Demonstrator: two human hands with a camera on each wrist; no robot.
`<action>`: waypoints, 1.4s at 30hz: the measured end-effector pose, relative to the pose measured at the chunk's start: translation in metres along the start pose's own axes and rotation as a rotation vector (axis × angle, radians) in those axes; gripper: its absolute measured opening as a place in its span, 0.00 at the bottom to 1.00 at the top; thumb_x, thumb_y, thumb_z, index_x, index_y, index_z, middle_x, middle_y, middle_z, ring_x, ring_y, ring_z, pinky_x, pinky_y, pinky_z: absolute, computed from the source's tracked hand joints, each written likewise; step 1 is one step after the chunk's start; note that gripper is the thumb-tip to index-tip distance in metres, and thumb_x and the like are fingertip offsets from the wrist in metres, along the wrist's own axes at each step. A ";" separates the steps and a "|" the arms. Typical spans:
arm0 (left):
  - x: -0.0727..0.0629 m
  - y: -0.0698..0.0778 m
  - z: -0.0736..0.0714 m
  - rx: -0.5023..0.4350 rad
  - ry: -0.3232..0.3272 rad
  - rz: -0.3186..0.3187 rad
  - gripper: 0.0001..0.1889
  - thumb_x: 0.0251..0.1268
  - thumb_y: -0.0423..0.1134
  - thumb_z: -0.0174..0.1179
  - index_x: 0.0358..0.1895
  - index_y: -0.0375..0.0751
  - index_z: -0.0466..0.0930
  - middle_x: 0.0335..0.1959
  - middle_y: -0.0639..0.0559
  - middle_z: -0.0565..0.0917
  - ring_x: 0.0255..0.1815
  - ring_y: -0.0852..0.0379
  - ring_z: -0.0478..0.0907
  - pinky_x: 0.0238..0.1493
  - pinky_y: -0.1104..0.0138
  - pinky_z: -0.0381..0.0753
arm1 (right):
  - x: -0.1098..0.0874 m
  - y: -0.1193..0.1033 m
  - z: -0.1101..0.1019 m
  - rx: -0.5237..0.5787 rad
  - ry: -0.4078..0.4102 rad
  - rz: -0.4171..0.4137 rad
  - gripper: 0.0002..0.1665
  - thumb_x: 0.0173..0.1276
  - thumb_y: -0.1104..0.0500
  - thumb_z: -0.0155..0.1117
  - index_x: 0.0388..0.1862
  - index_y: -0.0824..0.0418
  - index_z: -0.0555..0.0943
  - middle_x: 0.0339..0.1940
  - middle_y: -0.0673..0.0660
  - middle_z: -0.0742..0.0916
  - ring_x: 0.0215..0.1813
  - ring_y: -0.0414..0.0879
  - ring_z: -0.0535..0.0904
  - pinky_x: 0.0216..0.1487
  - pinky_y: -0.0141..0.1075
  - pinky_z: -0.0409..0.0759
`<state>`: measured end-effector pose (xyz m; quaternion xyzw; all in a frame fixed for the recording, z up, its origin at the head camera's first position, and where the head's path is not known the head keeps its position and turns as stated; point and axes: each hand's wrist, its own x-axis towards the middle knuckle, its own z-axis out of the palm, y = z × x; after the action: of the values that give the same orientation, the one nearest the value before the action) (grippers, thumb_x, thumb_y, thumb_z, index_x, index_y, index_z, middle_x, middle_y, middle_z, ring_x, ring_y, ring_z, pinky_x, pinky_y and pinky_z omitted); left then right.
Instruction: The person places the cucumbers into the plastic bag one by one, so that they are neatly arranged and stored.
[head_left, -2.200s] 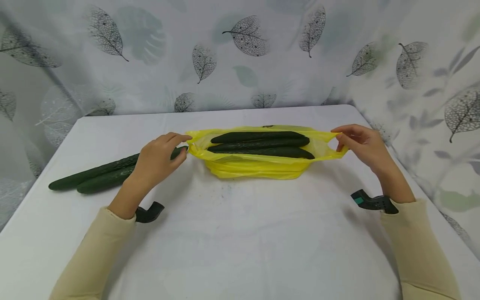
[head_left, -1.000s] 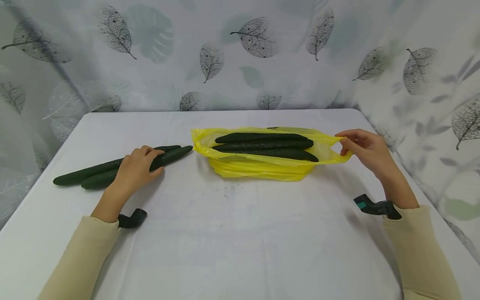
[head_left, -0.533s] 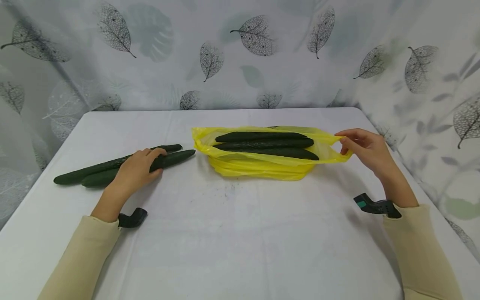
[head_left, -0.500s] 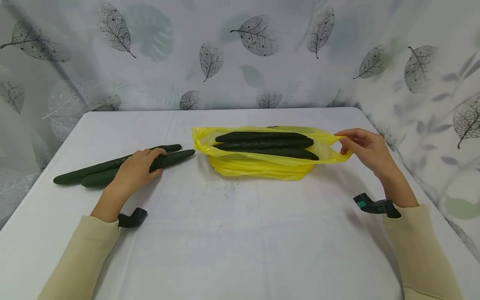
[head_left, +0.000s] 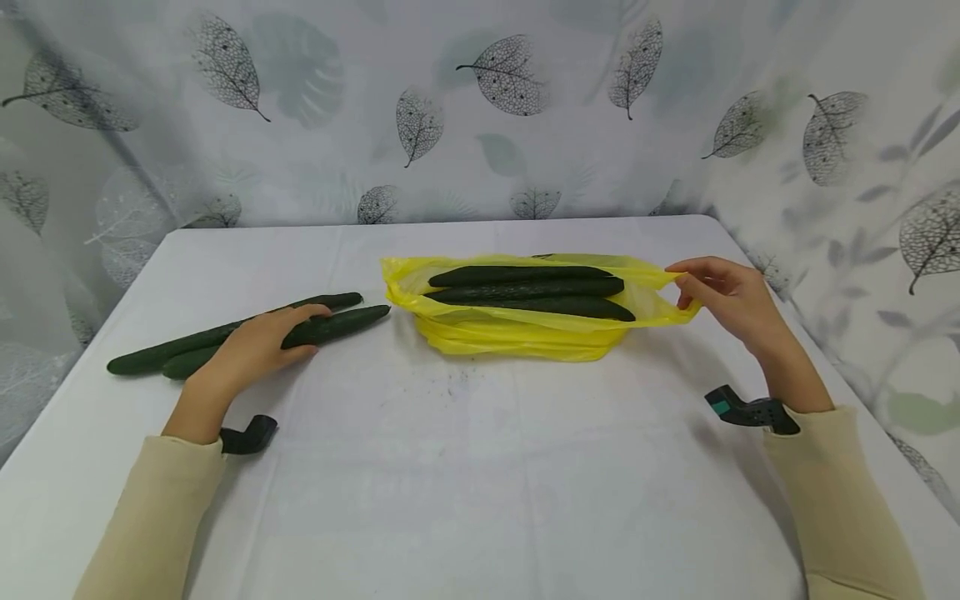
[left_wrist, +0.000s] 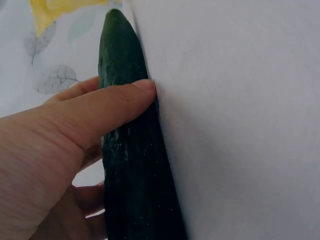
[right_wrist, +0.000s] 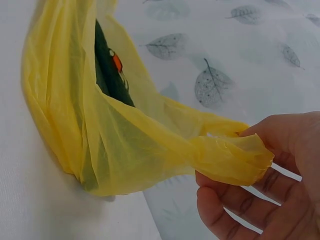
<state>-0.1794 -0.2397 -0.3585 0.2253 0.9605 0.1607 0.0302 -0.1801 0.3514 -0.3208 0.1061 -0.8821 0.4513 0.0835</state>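
Two long dark green cucumbers lie side by side on the left of the table. My left hand (head_left: 258, 342) grips the nearer cucumber (head_left: 337, 325), which rests against the tabletop; the left wrist view has the thumb across this cucumber (left_wrist: 135, 165) and fingers behind it. The farther cucumber (head_left: 168, 352) lies alongside, partly covered by the hand. At the centre, a yellow plastic bag (head_left: 517, 344) holds several cucumbers (head_left: 528, 292), its mouth spread wide. My right hand (head_left: 731, 300) pinches the bag's right handle, and the right wrist view shows this handle (right_wrist: 230, 157) between thumb and fingers.
A white cloth (head_left: 480, 483) covers the table. Leaf-printed curtains (head_left: 480, 108) hang behind and to the right, close to the table's edges. Small dark specks (head_left: 450, 383) mark the cloth in front of the bag.
My left hand has let go of the bag's left handle, moved left to the cucumbers and taken hold of the nearer one, lately sliding slightly farther left. My right hand keeps its hold on the bag.
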 end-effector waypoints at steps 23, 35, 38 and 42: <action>0.003 0.006 0.002 -0.075 -0.025 -0.087 0.30 0.70 0.56 0.57 0.71 0.55 0.64 0.62 0.38 0.76 0.63 0.38 0.73 0.54 0.40 0.71 | -0.007 -0.002 -0.002 0.008 0.015 0.014 0.16 0.75 0.58 0.58 0.54 0.65 0.81 0.27 0.45 0.84 0.32 0.37 0.79 0.41 0.20 0.75; 0.002 0.014 -0.001 -0.062 0.033 -0.158 0.31 0.74 0.57 0.50 0.74 0.52 0.59 0.69 0.38 0.68 0.66 0.36 0.67 0.53 0.35 0.68 | -0.002 -0.002 0.002 0.014 0.011 -0.019 0.16 0.73 0.61 0.59 0.55 0.69 0.80 0.26 0.46 0.83 0.32 0.38 0.78 0.38 0.22 0.75; 0.004 0.017 -0.003 -0.061 0.083 -0.155 0.30 0.74 0.56 0.50 0.74 0.50 0.60 0.64 0.36 0.72 0.60 0.36 0.71 0.49 0.36 0.71 | -0.001 -0.003 0.002 0.013 0.014 -0.018 0.16 0.73 0.61 0.59 0.55 0.69 0.80 0.25 0.46 0.83 0.32 0.38 0.78 0.38 0.22 0.75; 0.008 0.021 -0.008 -0.053 0.133 -0.140 0.29 0.74 0.55 0.52 0.73 0.49 0.62 0.59 0.35 0.75 0.56 0.35 0.74 0.44 0.36 0.72 | 0.000 -0.003 0.001 0.008 0.018 -0.020 0.16 0.74 0.61 0.59 0.55 0.70 0.80 0.26 0.46 0.83 0.32 0.38 0.78 0.39 0.21 0.75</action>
<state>-0.1788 -0.2207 -0.3437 0.1457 0.9691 0.1984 -0.0165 -0.1790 0.3492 -0.3192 0.1112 -0.8784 0.4548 0.0959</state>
